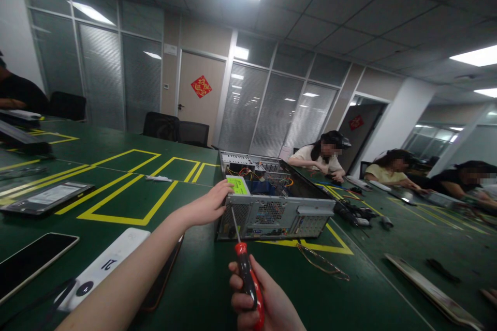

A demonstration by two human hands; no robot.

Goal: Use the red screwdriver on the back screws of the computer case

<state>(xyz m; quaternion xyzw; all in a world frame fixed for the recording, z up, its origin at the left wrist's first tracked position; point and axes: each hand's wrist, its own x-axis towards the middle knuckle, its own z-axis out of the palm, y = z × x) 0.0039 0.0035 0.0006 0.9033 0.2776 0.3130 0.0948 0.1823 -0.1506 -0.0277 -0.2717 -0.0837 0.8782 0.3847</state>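
Observation:
An open desktop computer case (314, 207) lies on the green table, its rear panel toward me. Inside are coloured wires and, at the left corner, a power supply (237, 186) with a yellow-green label. My left hand (207, 202) grips that corner, fingers over the top edge and thumb lower on the side. In my right hand (260, 297) is a red and black screwdriver (244, 261), fingers closed round its handle. Its shaft points up to the rear panel by the power supply's grille; whether the tip sits in a screw I cannot tell.
Left of the case lie a hard drive (48, 197), a phone (33, 261) and a white device (104, 269) marked 21. Another phone (165, 274) is partly under my left forearm. Glasses (323, 262) and black cables (355, 212) lie to the right. Other people (320, 158) sit beyond.

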